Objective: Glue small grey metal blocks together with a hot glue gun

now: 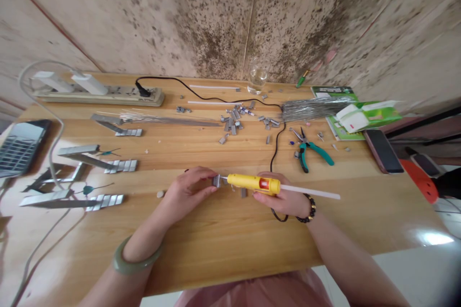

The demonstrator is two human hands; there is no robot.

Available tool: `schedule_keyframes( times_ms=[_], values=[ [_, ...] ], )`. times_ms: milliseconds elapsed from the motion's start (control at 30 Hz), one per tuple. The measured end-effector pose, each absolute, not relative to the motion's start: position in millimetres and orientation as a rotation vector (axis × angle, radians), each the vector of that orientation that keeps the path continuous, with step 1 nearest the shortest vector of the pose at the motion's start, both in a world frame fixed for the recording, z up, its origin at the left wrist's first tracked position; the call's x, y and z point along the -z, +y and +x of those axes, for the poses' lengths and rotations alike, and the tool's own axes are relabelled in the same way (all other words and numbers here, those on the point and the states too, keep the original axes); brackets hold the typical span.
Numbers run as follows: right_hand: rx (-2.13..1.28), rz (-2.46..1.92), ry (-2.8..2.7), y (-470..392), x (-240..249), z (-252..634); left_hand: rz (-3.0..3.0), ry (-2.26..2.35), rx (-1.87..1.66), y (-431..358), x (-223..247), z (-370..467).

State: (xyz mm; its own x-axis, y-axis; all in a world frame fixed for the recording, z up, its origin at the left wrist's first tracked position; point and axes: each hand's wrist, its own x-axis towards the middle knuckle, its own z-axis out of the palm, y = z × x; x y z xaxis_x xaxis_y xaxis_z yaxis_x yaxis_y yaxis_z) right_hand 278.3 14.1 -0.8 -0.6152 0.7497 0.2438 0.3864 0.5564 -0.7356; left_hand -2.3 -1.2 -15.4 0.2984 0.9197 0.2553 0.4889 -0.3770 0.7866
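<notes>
My right hand (284,200) is wrapped round a yellow hot glue gun (248,183), with a white glue stick (311,192) poking out of its back end. The gun's metal nozzle (224,178) points left, at or very near a small grey block (216,181). Thumb and fingertips of my left hand (189,189) pinch that block just above the table. Whether the nozzle touches it, I cannot tell. Another grey piece (243,193) lies below the gun. A small round piece (160,194) rests left of my left hand.
Grey angled assemblies (82,159) stand at left, near a power strip (126,97). Loose grey blocks (233,122), thin wires (313,108) and a glass of water (257,79) lie toward the wall. Teal-handled pliers (306,148), a black cord (276,146) and a phone (383,151) are at right.
</notes>
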Motion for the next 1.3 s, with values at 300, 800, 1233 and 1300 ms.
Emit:
schedule_keyframes(
  times_ms=[300,800,1233,1300],
  values=[
    [-0.842,-0.938,-2.252,14.8,4.4,277.4,1.998,1.425,-1.02,2.9,20.4,-5.3],
    [-0.551,-1.235,-2.543,8.8,6.9,262.9,2.262,1.456,-1.003,8.1,31.0,-6.6],
    [-0.476,-1.424,-2.781,18.4,-7.3,311.0,2.388,1.391,-0.916,6.5,33.4,-4.9],
    [-0.467,-1.457,-2.786,20.7,-8.8,327.4,2.404,1.395,-0.87,6.0,31.9,-4.0]
  ],
)
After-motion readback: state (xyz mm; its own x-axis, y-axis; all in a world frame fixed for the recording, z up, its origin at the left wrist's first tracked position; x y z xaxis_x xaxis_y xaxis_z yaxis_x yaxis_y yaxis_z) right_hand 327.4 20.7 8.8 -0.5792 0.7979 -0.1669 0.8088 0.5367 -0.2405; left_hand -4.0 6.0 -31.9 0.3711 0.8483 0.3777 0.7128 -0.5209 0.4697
